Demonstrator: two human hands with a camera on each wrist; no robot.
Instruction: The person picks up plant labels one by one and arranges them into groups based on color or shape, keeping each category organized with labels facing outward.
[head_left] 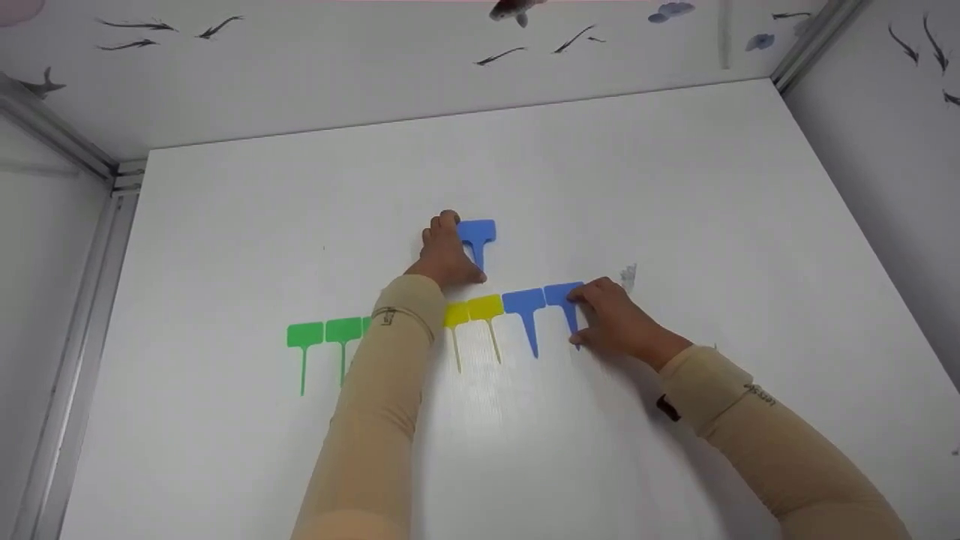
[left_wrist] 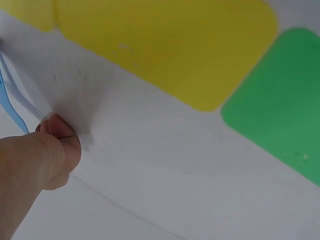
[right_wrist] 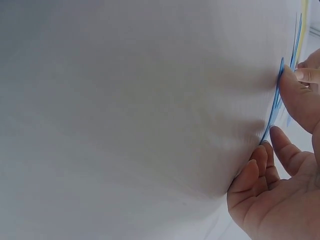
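Blue, yellow and green T-shaped plant labels lie in a row on the white table. My right hand (head_left: 616, 319) is at the right end, its thumb and fingers gripping the last blue plant label (head_left: 559, 294) by its head and near the stem's tip. Farther back, my left hand (head_left: 446, 255) holds another blue plant label (head_left: 480, 229), fingers at the head's left edge and thumb by the stem's tip. In the left wrist view, that label's edge (left_wrist: 11, 107) shows beside the curled fingers. My left forearm hides the middle of the row.
Next to the right-hand label lies another blue label (head_left: 523, 301), then yellow labels (head_left: 486, 307) and green labels (head_left: 305, 334) to the left. A grey smudge (head_left: 628, 276) marks the table (head_left: 225, 225). White panels with painted fish enclose the back and sides.
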